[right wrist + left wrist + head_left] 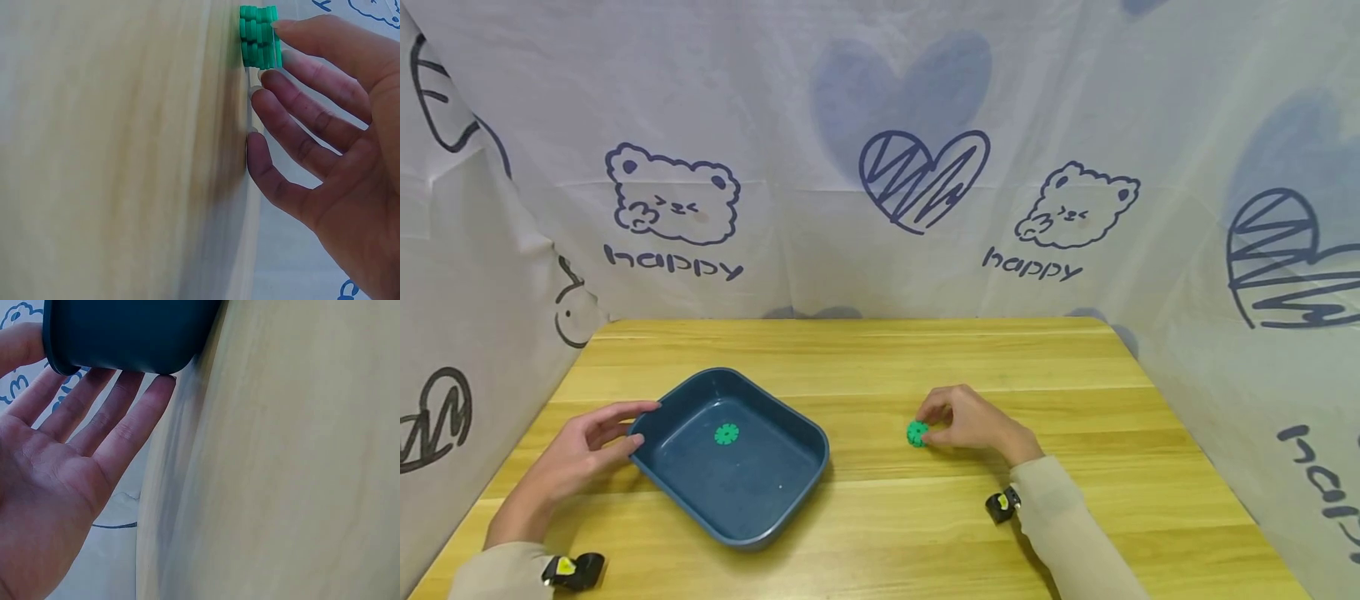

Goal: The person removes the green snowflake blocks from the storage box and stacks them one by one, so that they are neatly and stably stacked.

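Note:
A dark blue rectangular plastic basin (752,521) sits on the table at the left. My left hand (576,454) holds its left corner, thumb and index finger at the rim; in the left wrist view the other fingers (128,422) lie along the outer wall. One green snowflake disc (726,434) lies flat on the basin floor. To the right of the basin stands a short stack of green snowflake discs (258,37). My right hand (970,419) pinches the top disc between thumb and index finger, and that disc looks slightly parted from those below. The other right fingers are bent beside the stack.
The wooden table (880,533) extends around the basin and the stack. White cloth (790,108) printed with bears and hearts hangs behind the table and on both sides. Each wrist carries a small black device (1002,505).

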### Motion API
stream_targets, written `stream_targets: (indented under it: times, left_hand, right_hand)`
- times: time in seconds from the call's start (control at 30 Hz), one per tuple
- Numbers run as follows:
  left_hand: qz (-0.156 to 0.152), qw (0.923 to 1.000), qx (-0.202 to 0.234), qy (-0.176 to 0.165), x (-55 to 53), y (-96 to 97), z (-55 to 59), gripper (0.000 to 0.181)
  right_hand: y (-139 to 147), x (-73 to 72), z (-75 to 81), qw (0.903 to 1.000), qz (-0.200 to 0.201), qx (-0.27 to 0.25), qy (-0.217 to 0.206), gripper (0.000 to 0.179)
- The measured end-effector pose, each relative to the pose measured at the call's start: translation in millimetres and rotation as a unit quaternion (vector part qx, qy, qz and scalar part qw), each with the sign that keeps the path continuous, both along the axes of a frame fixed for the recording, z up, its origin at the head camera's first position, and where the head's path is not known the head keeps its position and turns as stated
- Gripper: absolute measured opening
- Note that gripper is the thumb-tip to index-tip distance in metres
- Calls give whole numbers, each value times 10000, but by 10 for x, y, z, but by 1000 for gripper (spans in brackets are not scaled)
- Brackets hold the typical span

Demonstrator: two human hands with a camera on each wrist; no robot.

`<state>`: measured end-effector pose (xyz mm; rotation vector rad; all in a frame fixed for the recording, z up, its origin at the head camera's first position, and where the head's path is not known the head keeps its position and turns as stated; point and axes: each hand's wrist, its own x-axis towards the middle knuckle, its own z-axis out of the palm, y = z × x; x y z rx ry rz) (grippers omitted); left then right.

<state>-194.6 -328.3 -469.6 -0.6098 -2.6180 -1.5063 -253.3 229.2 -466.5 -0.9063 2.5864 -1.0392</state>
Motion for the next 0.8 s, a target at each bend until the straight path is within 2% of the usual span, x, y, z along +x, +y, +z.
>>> stream_targets:
  times: [0.4,0.8]
  left_hand:
    - [70,9999,-80,-76,7,14,19,43]
    - [8,9999,-91,-100,25,4,2,43]
  right_hand:
    - [1,9,22,10000,2,56,10,18]
    - [-9,28,18,9999,-43,137,14,19]
